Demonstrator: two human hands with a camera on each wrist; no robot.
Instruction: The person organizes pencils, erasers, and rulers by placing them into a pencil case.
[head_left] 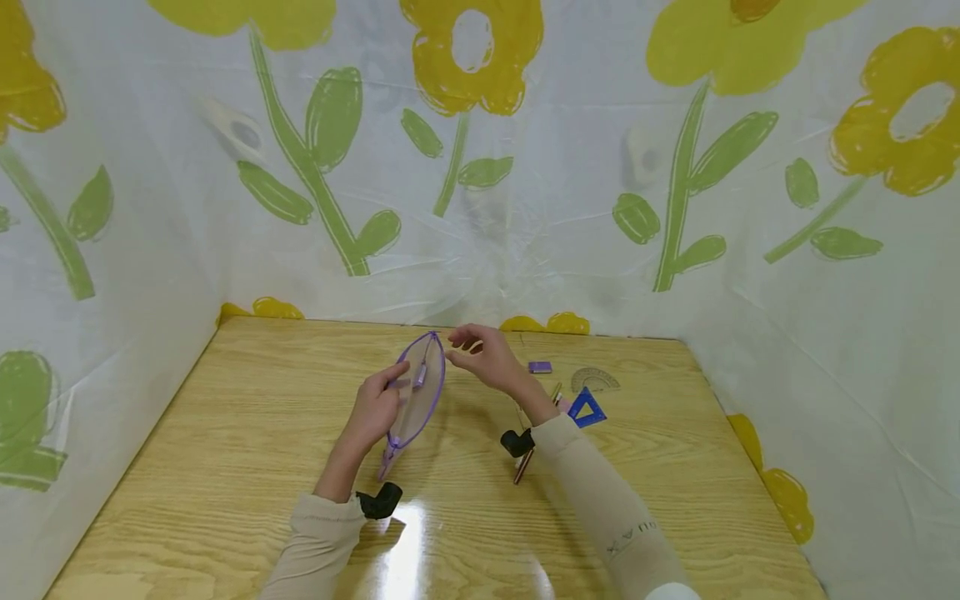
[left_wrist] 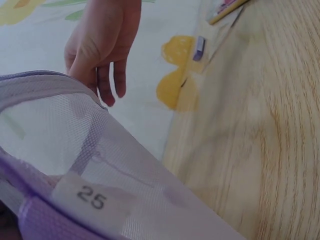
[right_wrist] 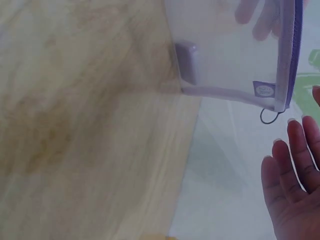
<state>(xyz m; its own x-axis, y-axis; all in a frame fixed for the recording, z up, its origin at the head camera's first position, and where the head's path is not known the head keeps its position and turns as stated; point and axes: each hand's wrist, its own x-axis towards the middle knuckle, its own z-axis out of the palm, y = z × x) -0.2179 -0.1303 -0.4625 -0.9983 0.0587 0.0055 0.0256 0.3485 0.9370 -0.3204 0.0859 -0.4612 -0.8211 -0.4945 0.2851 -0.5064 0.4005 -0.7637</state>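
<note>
My left hand [head_left: 375, 408] grips a see-through mesh zip pouch [head_left: 411, 412] with purple edging by its side, above the table. The pouch's mouth gapes, and a tag reading "25" shows in the left wrist view. Inside the pouch lies a small purple block [right_wrist: 187, 62]; its kind is unclear. Just beyond the pouch's far end is my right hand [head_left: 491, 358], apart from it, with fingers loosely bent and nothing held. The right wrist view shows the right hand's fingers [right_wrist: 285, 170] near the small loop [right_wrist: 268, 118] at the pouch's corner.
On the wooden table [head_left: 225, 433], right of the pouch, lie a purple block [head_left: 540, 367], a clear protractor [head_left: 596, 380] and a blue set square [head_left: 587, 408]. A dark pen-like stick [head_left: 523, 468] and other items are partly under my right forearm. Flower-patterned sheeting [head_left: 525, 242] encloses the table.
</note>
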